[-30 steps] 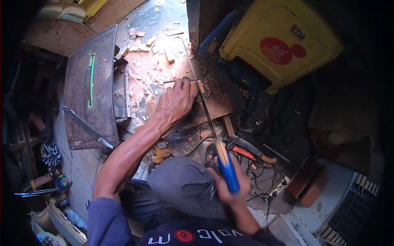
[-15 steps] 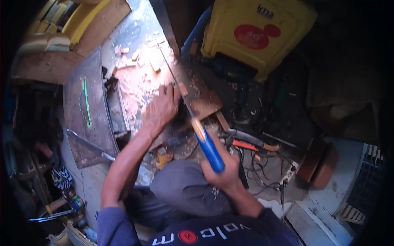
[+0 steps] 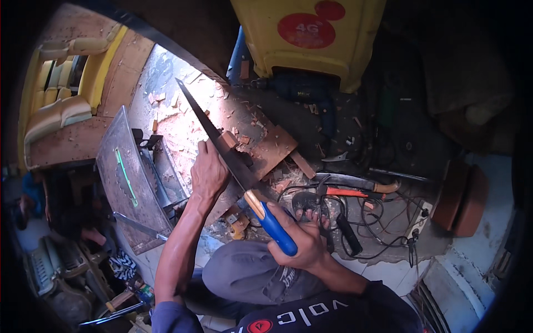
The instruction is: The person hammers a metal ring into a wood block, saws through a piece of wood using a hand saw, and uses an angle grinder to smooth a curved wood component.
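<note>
My right hand [image 3: 300, 241] is closed around the blue and bare-wood handle of a handsaw [image 3: 275, 228]. Its dark, toothed blade slants away to the far left, with the broad side showing. Just left of the blade, my left hand [image 3: 209, 171] is closed at a small reddish wooden block [image 3: 226, 140], pressing it down; some fingertips are hidden behind the saw. The blade passes right beside the block, and I cannot tell whether it is in a cut. Beneath lies a wooden board [image 3: 276, 151] strewn with chips and shavings.
Left stands a dark metal plate [image 3: 126, 183] with a green strip. A yellow plastic stool [image 3: 333, 33] and a blue power drill [image 3: 302, 91] are beyond. To the right lie an orange-handled tool [image 3: 355, 192], a wooden-handled blade [image 3: 383, 187], cables and a white power strip [image 3: 417, 222].
The saw blade, a thin edge before, has tilted to show its broad side. My view has shifted, and both hands remain around the block and the saw handle.
</note>
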Tool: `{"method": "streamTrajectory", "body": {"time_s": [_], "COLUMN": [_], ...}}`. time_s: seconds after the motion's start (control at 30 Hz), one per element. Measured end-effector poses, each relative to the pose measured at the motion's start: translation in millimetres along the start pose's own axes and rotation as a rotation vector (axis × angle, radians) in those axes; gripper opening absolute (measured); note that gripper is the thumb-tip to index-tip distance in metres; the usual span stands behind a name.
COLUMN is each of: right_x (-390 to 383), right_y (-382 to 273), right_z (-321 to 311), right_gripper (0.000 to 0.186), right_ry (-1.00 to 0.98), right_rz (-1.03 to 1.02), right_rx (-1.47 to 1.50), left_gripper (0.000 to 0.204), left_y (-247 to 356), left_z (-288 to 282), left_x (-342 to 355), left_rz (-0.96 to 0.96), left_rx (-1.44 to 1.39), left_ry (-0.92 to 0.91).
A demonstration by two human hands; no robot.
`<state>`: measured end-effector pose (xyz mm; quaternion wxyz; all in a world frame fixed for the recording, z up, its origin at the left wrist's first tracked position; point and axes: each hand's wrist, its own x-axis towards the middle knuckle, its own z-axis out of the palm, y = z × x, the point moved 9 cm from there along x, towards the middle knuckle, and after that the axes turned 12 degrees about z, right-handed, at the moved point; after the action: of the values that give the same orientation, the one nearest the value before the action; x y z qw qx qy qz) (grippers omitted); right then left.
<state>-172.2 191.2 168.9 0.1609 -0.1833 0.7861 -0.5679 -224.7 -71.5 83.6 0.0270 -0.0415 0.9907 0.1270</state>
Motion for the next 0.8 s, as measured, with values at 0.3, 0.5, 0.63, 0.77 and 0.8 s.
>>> {"method": "streamTrajectory", "body": {"time_s": [0.3, 0.5, 0.63, 0.77, 0.8], "right_x": [-6.1, -0.3, -45.2, -48.9, -27.9], "right_y": [27.5, 14.9, 11.7, 7.0, -3.1], "right_z": [6.0, -10.2, -49.8, -54.8, -51.6], "right_gripper": [0.074, 0.072, 0.069, 0.065, 0.066], "right_ry": [0.047, -0.076, -0.067, -0.044, -0.034], "right_rz": [-0.095, 0.012, -0.038, -0.024, -0.048], "right_rx": [0.088, 0.053, 0.025, 0.017, -0.056], "left_gripper": [0.05, 0.05, 0.049, 0.045, 0.045], "left_y": [1.0, 10.6, -2.5, -6.2, -3.2], "left_z": [2.2, 3.1, 4.8, 10.0, 4.3], "left_x": [-11.3, -7.6, -10.0, -12.1, -12.3], "left_rz": [-0.013, -0.012, -0.038, -0.01, -0.016], "left_rx": [-0.007, 0.004, 0.072, 0.049, 0.029], "left_ry": [-0.05, -0.101, -0.118, -0.045, -0.032]}}
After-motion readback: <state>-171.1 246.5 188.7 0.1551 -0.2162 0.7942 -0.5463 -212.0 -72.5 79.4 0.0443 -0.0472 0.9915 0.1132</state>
